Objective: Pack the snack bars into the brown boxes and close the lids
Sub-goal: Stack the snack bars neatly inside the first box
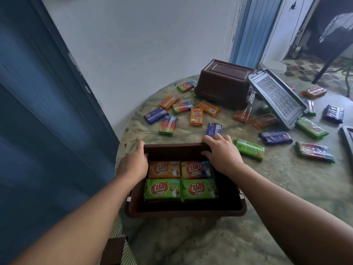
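Near the round, mottled stone-look tabletop's [248,207] front edge stands an open rectangular brown plastic box [183,210]. The left hand [133,163] curls over its far left corner, gripping the rim; the right hand [222,152] grips the far right corner, fingers over the edge. Inside lie four glossy wrapped snack bars [181,180], two orange above two green. Loose shiny bars [196,116] scatter toward the far edge, beside an upturned brown box [223,83] and a grey textured lid [277,96] leaning rightward.
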`<action>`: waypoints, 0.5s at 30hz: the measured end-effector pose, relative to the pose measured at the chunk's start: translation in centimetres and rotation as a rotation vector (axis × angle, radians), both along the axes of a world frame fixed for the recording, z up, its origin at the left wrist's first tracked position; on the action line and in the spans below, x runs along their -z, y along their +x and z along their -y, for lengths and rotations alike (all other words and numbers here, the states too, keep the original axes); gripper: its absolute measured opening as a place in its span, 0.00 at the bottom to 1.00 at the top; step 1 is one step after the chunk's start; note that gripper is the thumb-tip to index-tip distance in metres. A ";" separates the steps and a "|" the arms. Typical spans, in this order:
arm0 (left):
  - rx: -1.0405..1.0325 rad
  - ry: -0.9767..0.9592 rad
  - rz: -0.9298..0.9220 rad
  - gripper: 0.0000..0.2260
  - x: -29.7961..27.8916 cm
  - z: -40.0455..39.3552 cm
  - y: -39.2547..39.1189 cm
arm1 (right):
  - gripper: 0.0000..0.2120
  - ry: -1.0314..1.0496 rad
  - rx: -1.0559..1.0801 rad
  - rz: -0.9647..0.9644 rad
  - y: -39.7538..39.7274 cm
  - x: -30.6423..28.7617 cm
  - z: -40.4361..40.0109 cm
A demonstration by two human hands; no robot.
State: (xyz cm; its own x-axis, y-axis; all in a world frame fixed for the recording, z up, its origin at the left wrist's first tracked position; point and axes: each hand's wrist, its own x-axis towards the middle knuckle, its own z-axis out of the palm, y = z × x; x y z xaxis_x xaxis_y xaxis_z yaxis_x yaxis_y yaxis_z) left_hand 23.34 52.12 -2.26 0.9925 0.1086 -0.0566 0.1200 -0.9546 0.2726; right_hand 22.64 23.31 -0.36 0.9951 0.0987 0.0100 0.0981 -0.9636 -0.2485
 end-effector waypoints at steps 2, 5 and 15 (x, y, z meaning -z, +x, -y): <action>0.010 0.011 0.008 0.07 0.1 -0.5 0.9 | 0.13 0.014 0.007 -0.002 0.6 0.0 -0.5; 0.024 0.025 0.009 0.08 0.2 -1.6 2.6 | 0.13 0.016 0.014 0.000 1.7 0.0 -1.6; 0.021 0.070 -0.014 0.08 0.0 -4.7 8.1 | 0.14 0.032 0.052 0.014 6.3 -0.2 -5.3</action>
State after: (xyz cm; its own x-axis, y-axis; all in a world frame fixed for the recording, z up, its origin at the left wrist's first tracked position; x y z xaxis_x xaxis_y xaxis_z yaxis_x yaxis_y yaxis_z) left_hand 31.40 56.84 -2.29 0.9937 0.0924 -0.0634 0.1036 -0.9736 0.2032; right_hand 28.90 28.65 -0.21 0.9986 0.0466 0.0261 0.0520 -0.9591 -0.2782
